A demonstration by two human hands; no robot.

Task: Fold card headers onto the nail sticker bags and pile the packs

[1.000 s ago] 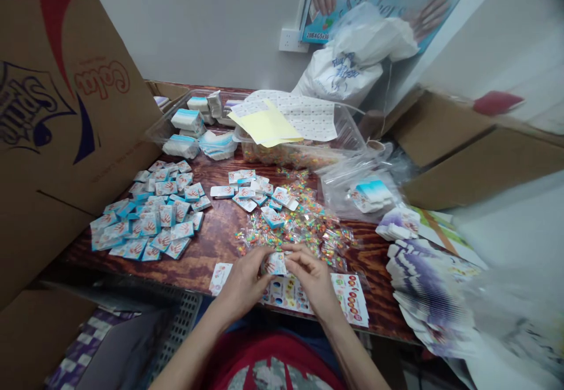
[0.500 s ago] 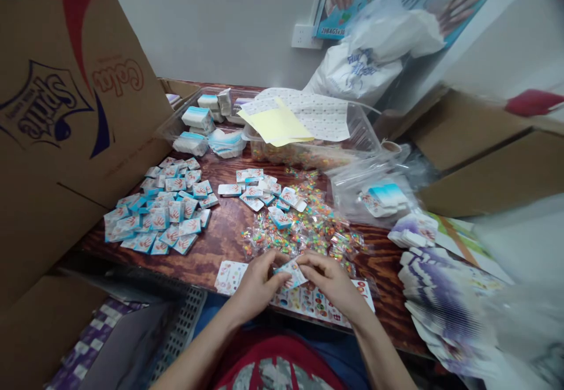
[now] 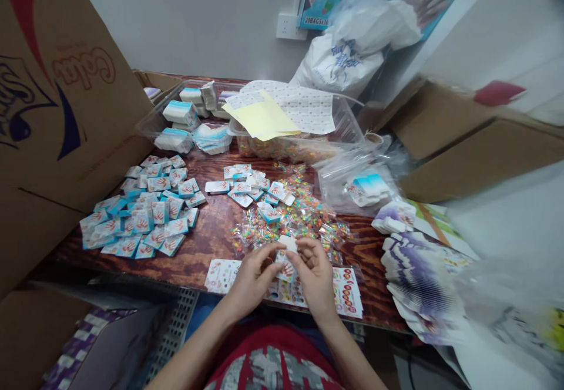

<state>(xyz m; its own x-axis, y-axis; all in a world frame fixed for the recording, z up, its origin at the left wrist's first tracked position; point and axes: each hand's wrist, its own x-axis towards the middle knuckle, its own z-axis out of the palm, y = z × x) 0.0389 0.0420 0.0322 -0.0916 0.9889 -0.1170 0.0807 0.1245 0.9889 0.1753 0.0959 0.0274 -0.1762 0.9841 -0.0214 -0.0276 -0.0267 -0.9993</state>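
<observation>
My left hand [image 3: 251, 278] and my right hand [image 3: 315, 272] meet at the near edge of a dark wooden table [image 3: 211, 243]. Both pinch one small white and blue card packet [image 3: 286, 258] between their fingertips, with its white flap standing up. Just beyond the hands lies a heap of small clear bags with coloured bits [image 3: 299, 219]. Printed sticker sheets [image 3: 348, 293] lie flat under my hands. A spread of finished blue and white packets [image 3: 145, 214] covers the table's left side, and a smaller cluster [image 3: 247, 187] lies in the middle.
A large cardboard sheet [image 3: 57, 120] leans at the left. Clear tubs [image 3: 185, 120] with stacked packets and paper sheets [image 3: 282, 111] stand at the back. A clear bag [image 3: 361, 187], fanned purple cards [image 3: 418, 278], cardboard boxes [image 3: 462, 143] and a white bag [image 3: 352, 49] fill the right.
The packet has been turned in my fingers and lifted a little, and its white flap now stands up. Both hands stay together at the table's near edge.
</observation>
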